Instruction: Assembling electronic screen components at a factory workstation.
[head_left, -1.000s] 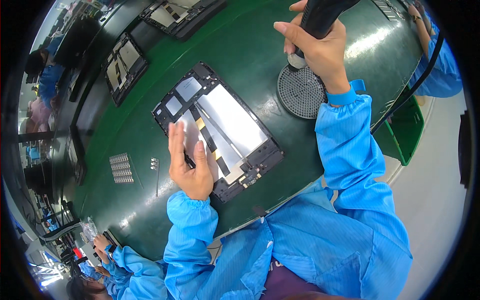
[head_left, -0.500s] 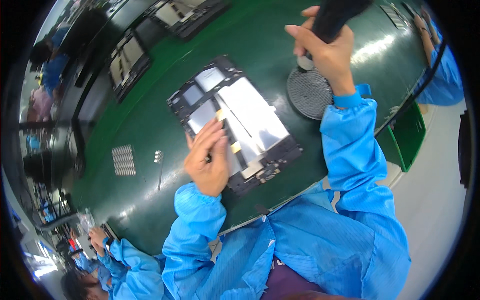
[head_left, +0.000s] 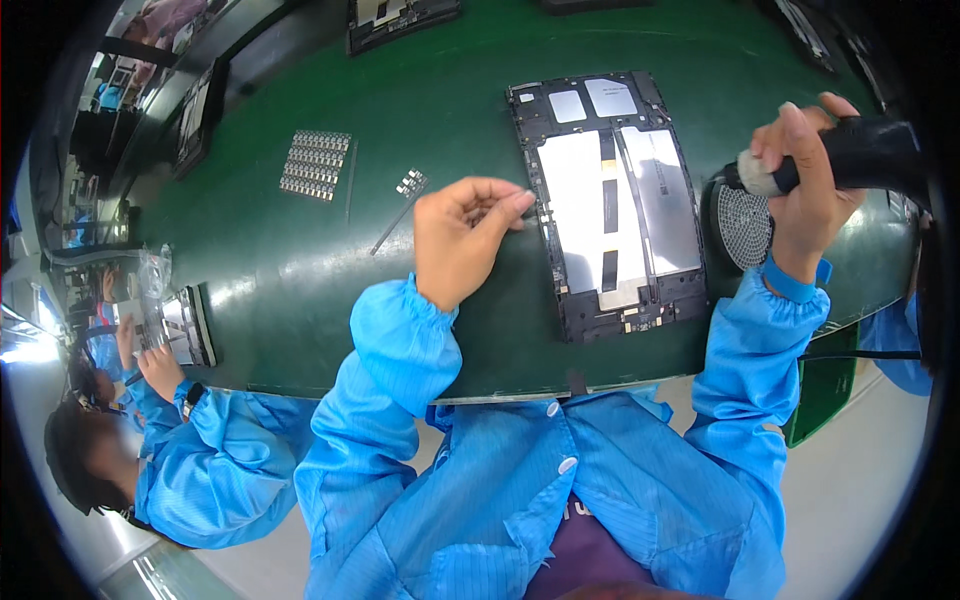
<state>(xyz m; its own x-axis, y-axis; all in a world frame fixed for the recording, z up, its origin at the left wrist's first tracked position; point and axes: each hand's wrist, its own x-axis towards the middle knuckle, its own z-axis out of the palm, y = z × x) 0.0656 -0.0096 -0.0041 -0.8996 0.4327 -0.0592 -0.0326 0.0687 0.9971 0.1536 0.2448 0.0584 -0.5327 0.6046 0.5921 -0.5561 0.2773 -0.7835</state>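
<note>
An opened tablet with a black frame and silver battery packs lies on the green bench in front of me. My left hand is beside its left edge, fingers curled and thumb tip pressed to the fingertips; whatever they might pinch is too small to make out. Held in my right hand is a black electric screwdriver with a pale nose, tilted down to the left. Its tip is over the edge of a round grey tray with a dotted surface, right of the tablet.
Left of my left hand lie a sheet of small metal pieces and a smaller cluster beside a thin stick. Another tablet sits at the far edge. A co-worker handles a device at the left. A green bin stands lower right.
My left hand has come off the tablet to its left side. The screwdriver has swung from upright to leaning right, its nose near the round tray. The whole view has turned.
</note>
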